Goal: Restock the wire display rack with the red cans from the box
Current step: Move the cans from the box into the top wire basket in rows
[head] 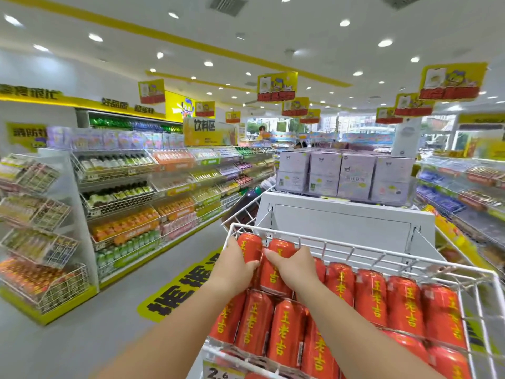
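The left hand (235,266) covers the lower half of the end can (250,248) that it grips. The right hand (295,266) hides the upper part of the neighbouring can (273,277), and its fingertips are out of sight behind its own knuckles. Both forearms run off the bottom edge. The wire display rack (355,246) is cut off there too, so its lowest cans (448,362) show only in part, and the price tag (222,373) reads no further than "2.6". The left forearm crosses part of the yellow floor sticker (183,291). The wire baskets (38,242) at far left are smeared, and their goods cannot be told. The hanging signs (451,80) are too blurred to read. A person (262,131) far down the aisle is too small to make out.
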